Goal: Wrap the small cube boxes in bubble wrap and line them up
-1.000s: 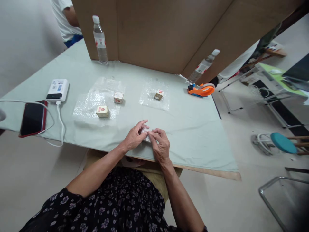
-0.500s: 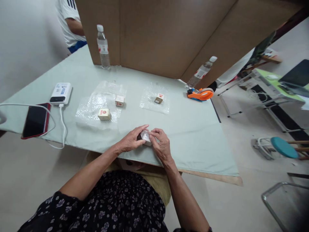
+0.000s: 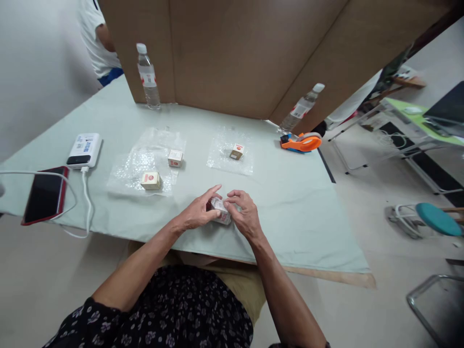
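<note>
A small box wrapped in bubble wrap (image 3: 222,212) rests on the table close to its front edge, between my hands. My left hand (image 3: 199,210) grips it from the left, thumb on the near side and fingers behind. With thumb and fingertips, my right hand (image 3: 244,212) pinches the wrap at the upper right of the box. Farther off, one small box (image 3: 151,181) and another small box (image 3: 175,158) lie at the left on bubble wrap sheets (image 3: 125,169). A third small box (image 3: 237,152) sits on its own bubble wrap sheet (image 3: 219,159) beyond my hands.
An orange tape dispenser (image 3: 304,142) lies at the table's right rear. Two water bottles, one left (image 3: 149,79) and one right (image 3: 300,108), stand before a tall cardboard panel (image 3: 224,58). At left are a power bank (image 3: 85,150), its cable and a phone (image 3: 45,195). A person (image 3: 96,41) sits behind the panel.
The wrapped box has tipped slightly, showing more of its near side. My right fingers have shifted a little on the wrap. The whole view has turned slightly.
</note>
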`<state>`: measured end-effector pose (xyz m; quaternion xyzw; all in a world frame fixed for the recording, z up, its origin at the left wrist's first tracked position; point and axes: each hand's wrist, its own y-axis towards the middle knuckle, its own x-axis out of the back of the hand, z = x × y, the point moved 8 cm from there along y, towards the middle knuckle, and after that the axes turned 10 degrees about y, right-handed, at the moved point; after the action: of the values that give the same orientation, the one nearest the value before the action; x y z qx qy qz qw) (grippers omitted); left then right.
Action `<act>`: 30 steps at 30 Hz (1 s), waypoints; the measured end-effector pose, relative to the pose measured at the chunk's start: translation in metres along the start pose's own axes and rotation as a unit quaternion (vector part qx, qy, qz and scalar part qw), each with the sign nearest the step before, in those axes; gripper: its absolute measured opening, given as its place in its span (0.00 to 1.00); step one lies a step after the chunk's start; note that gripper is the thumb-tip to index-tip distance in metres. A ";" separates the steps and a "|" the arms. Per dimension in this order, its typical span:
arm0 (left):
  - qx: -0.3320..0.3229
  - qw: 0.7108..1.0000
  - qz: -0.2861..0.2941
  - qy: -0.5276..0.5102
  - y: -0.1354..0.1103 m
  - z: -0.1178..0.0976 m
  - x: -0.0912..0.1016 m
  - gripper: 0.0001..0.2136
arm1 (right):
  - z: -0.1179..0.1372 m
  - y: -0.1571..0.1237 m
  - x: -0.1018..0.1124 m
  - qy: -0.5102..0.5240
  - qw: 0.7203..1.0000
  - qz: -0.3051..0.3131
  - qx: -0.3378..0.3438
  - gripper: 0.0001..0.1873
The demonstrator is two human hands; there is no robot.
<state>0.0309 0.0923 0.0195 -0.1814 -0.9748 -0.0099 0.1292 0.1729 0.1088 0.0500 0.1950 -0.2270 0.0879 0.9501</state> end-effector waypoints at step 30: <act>0.030 1.000 -0.005 0.007 0.001 0.000 -0.001 0.37 | -0.016 -0.016 -0.009 0.071 0.987 0.122 -0.075 0.35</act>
<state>0.0327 0.0932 0.0191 -0.1728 -0.9746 0.0170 0.1416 0.1754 0.0995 0.0276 0.0872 -0.1866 0.1993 0.9580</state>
